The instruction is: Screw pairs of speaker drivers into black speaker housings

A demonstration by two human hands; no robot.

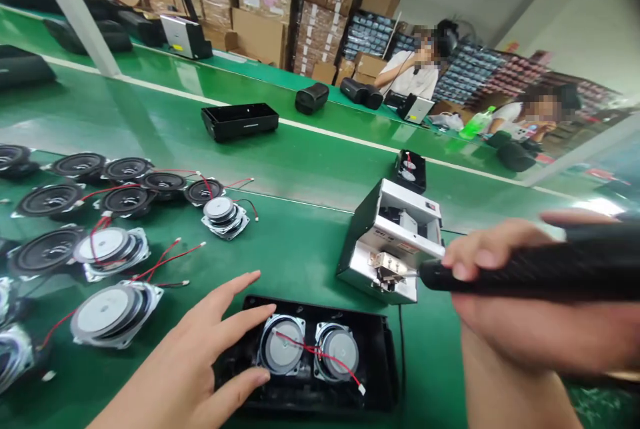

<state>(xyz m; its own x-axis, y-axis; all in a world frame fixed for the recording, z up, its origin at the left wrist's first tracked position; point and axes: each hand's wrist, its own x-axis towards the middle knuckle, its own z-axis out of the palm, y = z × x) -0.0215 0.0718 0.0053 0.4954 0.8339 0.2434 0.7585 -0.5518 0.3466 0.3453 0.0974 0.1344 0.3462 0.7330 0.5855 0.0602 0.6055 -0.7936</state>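
Note:
My right hand is wrapped round a black electric screwdriver, whose bit points left at the front of a silver and black screw feeder. Whether the bit touches the feeder I cannot tell. In front of me lies a black speaker housing with two speaker drivers in it, a left driver and a right driver, magnet sides up. Red wires with a white plug cross them. My left hand is open, fingers spread over the housing's left end beside the left driver.
Several loose speaker drivers with red wires cover the green bench at left. An empty-looking black housing sits on the conveyor beyond, and another housing with drivers stands behind the feeder. Two people sit across, near a green bottle.

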